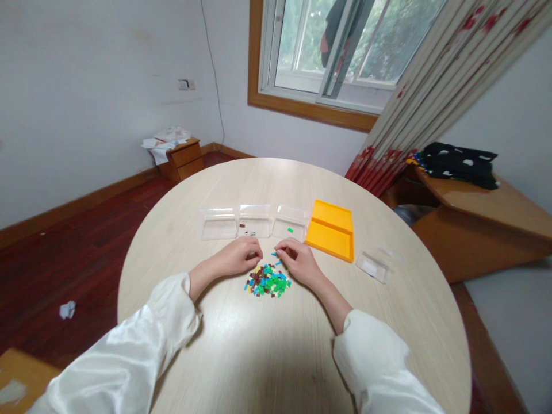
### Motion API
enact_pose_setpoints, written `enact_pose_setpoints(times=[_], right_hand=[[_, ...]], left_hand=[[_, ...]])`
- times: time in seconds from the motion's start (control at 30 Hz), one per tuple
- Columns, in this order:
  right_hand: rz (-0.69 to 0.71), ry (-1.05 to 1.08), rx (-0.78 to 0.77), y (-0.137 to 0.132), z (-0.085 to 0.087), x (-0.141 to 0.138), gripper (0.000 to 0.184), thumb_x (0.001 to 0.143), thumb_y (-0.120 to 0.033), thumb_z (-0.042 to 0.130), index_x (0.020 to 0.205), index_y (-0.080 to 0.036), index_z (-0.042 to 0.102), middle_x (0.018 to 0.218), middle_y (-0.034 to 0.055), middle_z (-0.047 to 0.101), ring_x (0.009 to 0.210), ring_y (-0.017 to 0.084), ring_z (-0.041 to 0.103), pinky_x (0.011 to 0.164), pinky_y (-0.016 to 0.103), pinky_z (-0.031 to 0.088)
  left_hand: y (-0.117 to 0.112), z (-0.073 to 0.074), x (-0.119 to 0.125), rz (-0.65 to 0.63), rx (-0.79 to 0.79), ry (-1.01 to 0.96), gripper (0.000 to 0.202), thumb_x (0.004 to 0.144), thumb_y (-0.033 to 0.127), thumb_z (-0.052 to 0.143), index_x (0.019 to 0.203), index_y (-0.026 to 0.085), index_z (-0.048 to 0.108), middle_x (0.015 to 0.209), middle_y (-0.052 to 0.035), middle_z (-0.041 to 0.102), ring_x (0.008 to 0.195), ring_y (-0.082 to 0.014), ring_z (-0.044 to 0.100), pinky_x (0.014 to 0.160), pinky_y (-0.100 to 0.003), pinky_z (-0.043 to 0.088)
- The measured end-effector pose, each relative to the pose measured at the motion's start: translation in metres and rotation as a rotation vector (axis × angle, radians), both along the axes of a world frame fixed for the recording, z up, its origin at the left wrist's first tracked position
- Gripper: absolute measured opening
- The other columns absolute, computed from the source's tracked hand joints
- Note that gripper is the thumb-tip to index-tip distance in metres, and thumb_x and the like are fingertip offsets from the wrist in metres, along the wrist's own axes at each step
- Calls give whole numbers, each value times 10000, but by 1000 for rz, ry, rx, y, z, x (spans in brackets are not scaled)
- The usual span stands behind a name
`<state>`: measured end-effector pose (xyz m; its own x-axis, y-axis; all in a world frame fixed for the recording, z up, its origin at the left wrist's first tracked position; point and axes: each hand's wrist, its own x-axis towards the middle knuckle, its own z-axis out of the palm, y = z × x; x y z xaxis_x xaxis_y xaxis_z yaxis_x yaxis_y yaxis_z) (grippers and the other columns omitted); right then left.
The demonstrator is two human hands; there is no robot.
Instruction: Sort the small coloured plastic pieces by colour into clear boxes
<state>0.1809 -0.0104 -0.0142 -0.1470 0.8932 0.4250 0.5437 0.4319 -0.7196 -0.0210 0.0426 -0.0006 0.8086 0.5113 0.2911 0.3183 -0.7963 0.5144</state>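
A pile of small plastic building bricks (268, 280) in green, brown, blue and yellow lies on the round table. My left hand (239, 256) rests at the pile's upper left, fingers curled together; whatever they may hold is hidden. At the upper right, my right hand (301, 263) has thumb and fingers pinched at a small blue brick (274, 254). Behind the hands stand three clear plastic boxes: a left box (219, 229), a middle box (259, 226) with several dark bricks, and a right box (282, 229) with one green brick (290, 230).
An open yellow case (333, 240) lies right of the clear boxes. Farther right is another clear box (371, 269) with something white in it. The pale round table (241, 356) curves away near a window and curtain. A wooden cabinet (487, 224) stands at the right.
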Motion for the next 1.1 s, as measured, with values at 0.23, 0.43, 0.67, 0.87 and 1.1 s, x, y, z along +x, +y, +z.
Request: enact_pose_setpoints(times=[0.23, 0.43, 0.67, 0.87, 1.1], right_hand=[[-297, -10, 333, 0, 0, 5, 102, 845, -198, 525, 826, -212, 624, 791, 40, 647, 764, 182, 562, 694, 333, 450], [-504, -40, 373, 5, -1, 14, 131, 858, -251, 530, 836, -205, 650, 794, 49, 668, 770, 195, 563, 724, 351, 441], [-511, -59, 326, 10, -7, 17, 218, 883, -247, 467, 985, -194, 652, 974, 102, 668, 919, 232, 552, 821, 414, 430], [-244, -135, 333, 3, -1, 7, 174, 823, -146, 492, 852, -221, 647, 818, 55, 613, 830, 208, 541, 757, 381, 449], [-52, -260, 227, 0, 0, 3, 99, 783, -183, 560, 807, -208, 652, 820, 58, 583, 829, 210, 508, 746, 386, 461]], left_hand=[[0, -1, 0, 2, -11, -17, 164, 840, 137, 489, 782, 145, 642, 777, -49, 625, 763, -147, 557, 739, -284, 446], [3, -8, -1, 7, -39, -37, 161, 855, 156, 490, 816, 150, 646, 804, -57, 650, 785, -154, 572, 764, -309, 465], [5, -12, -2, 65, -55, -36, 162, 850, 148, 486, 857, 164, 647, 827, -49, 664, 799, -154, 583, 766, -308, 470], [3, -7, -1, 193, -56, -57, 170, 862, 205, 487, 847, 148, 646, 781, -49, 652, 726, -148, 569, 702, -283, 447], [1, -3, 0, 282, -66, -26, 183, 839, 236, 512, 713, 148, 612, 637, -7, 574, 595, -120, 488, 584, -235, 364]])
